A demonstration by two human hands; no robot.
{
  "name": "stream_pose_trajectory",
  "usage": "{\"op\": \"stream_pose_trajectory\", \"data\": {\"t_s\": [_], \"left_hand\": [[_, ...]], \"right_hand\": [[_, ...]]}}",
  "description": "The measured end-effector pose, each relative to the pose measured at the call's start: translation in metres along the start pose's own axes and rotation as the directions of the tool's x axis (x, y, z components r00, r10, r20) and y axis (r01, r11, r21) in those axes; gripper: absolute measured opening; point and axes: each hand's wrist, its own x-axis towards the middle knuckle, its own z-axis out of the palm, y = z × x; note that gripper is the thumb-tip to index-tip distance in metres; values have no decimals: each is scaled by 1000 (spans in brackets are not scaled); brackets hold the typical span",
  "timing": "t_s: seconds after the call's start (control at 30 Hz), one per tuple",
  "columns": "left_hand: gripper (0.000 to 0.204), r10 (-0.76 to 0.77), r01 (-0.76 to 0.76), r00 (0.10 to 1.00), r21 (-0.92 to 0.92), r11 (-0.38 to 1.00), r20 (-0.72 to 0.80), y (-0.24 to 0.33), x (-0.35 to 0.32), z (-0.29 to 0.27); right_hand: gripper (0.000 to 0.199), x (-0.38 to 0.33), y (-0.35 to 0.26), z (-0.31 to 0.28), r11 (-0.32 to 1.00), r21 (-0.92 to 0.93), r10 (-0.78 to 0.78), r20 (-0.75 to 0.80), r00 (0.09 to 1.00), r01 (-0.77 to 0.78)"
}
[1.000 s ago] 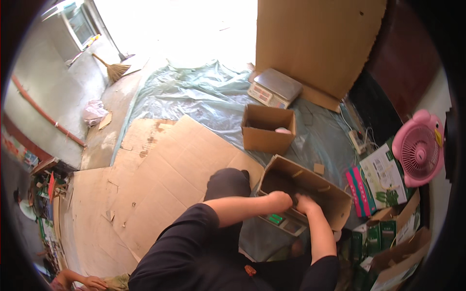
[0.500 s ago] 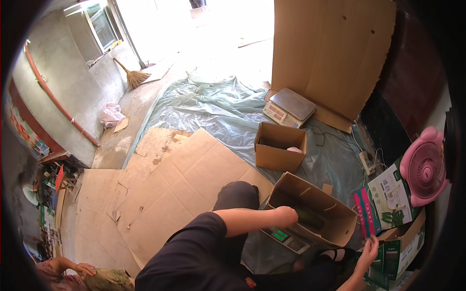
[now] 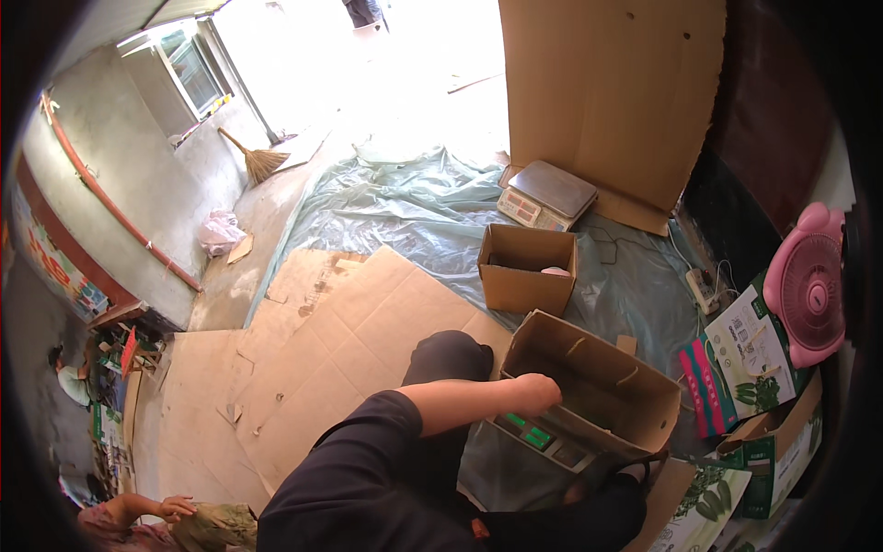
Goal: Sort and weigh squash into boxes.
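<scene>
Floor (image 3: 230, 287) partly covered by plastic sheet (image 3: 386, 225), near-left edge overlapped by flattened cardboard (image 3: 368, 322). Grey wall (image 3: 138, 179) crossed by red pipe (image 3: 94, 184); doorway (image 3: 414, 87) daylit.

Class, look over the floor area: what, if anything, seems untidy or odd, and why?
The plastic sheet is bunched into wrinkles toward the bright doorway rather than lying flat, and a crumpled plastic bag sits by the left wall.

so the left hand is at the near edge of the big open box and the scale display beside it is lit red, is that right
The colour is wrong: in the head view the scale display is lit green. The left hand is at the near edge of the big open box.
</scene>
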Motion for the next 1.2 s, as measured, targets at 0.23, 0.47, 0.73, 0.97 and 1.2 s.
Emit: {"op": "stream_pose_trajectory", "data": {"t_s": [0.23, 0.47, 0.73, 0.97, 1.2], "left_hand": [[32, -52, 52, 998, 20, 998, 33, -30, 5, 10], [26, -67, 67, 996, 6, 998, 61, 0, 14, -16], [32, -39, 39, 999, -38, 999, -9, 5, 8, -9], [32, -134, 140, 989, -91, 986, 70, 14, 6, -22], [32, -91, 92, 995, -54, 994, 31, 10, 9, -21]], "right_hand": [[36, -99, -9, -54, 940, -319, 42, -236, 971, -119], [52, -116, -9, -100, 912, -259, 238, -297, 925, -318], [57, -103, 49, -132, 846, 69, 470, -565, 678, -529], [53, -122, 37, -96, 251, 856, 942, -110, 316, -451], [40, -151, 3, -18, -636, 768, 634, 572, 521, -70]]}}
